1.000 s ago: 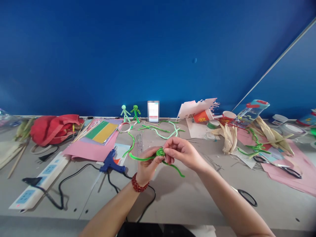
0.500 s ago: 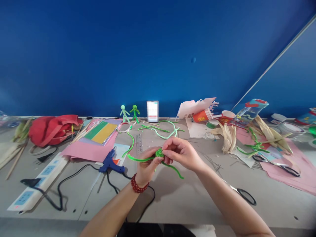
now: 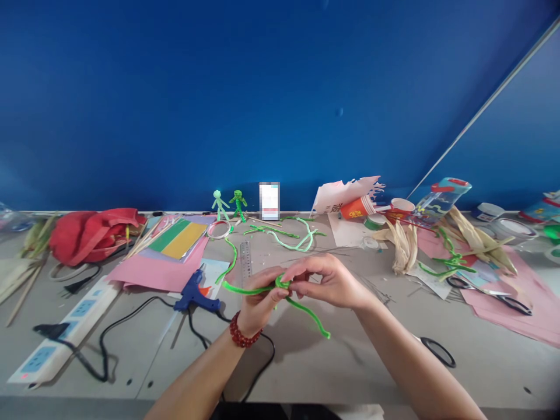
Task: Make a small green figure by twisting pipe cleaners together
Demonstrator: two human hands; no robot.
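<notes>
Head view: the left hand (image 3: 259, 302) pinches a coiled green fuzzy stem (image 3: 282, 284) between its fingers. The right hand (image 3: 333, 283) has its fingers pinching the coil's edge, above the table (image 3: 332, 367).

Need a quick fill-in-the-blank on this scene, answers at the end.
1. The left hand and right hand both hold a fuzzy piece coloured ____.
2. The beaded bracelet is worn on the person's ____ wrist.
3. The body of the glue gun is coloured ____.
4. The bag beside the pink paper is coloured ____.

Missing words: green; left; blue; red.
</notes>
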